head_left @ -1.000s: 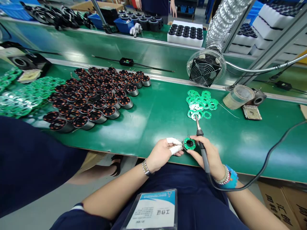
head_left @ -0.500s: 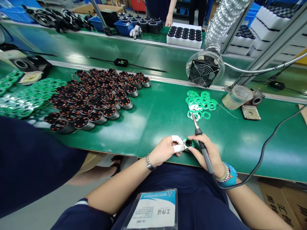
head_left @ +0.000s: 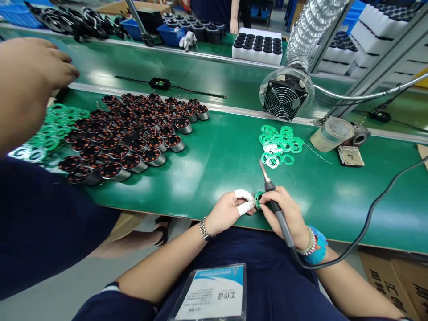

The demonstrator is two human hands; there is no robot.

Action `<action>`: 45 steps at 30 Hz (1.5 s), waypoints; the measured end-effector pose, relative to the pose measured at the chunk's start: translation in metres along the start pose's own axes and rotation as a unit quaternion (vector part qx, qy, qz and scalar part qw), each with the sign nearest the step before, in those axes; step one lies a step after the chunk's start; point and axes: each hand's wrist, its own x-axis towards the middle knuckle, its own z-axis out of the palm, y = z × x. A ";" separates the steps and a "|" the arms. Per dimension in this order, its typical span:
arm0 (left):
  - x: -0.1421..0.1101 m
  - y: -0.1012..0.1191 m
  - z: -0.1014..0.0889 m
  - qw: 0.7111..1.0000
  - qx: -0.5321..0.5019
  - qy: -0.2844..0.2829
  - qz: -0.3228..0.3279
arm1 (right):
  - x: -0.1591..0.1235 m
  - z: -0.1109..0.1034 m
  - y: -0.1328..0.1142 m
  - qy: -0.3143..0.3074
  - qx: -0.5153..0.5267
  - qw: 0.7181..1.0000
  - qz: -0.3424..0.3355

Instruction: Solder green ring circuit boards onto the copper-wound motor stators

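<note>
My left hand (head_left: 230, 209), with white tape on two fingertips, pinches a small round motor stator topped by a green ring board (head_left: 258, 199) near the front edge of the green bench (head_left: 217, 165). My right hand (head_left: 286, 214) closes on the same part from the right and also grips a soldering iron (head_left: 272, 196), whose tip points up and away. The iron's black cable (head_left: 368, 223) loops off to the right.
Several copper-wound stators (head_left: 133, 133) stand at left, with green ring boards (head_left: 50, 129) beyond them and a smaller pile (head_left: 279, 145) ahead. A fume fan (head_left: 284, 100) with duct, a solder spool (head_left: 331, 133) and a sponge tray (head_left: 350, 156) stand at the right. A co-worker's arm (head_left: 23, 84) reaches in at left.
A co-worker's arm has come into view at upper left over the ring boards. My right hand has closed further over the part and the iron has tilted left.
</note>
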 end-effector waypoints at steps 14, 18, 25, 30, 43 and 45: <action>0.001 -0.002 -0.003 1.000 0.025 0.003 -0.010 | -0.020 -0.048 -0.015 -0.033 0.073 0.997 0.009; 0.001 -0.003 -0.003 1.000 0.026 0.003 -0.008 | -0.019 -0.046 -0.016 -0.044 0.059 0.997 0.010; 0.003 -0.003 -0.002 0.999 0.032 0.007 -0.013 | -0.017 -0.054 -0.017 -0.019 0.060 0.998 0.011; 0.001 -0.003 -0.001 0.998 0.055 0.010 -0.010 | -0.021 -0.066 -0.008 0.049 0.001 0.998 0.042; 0.039 0.030 -0.003 0.850 0.500 -0.090 0.138 | 0.034 -0.137 0.147 0.205 -0.284 0.930 0.110; 0.077 0.055 -0.017 0.844 0.513 -0.058 0.147 | 0.034 -0.128 0.146 0.197 -0.267 0.936 0.118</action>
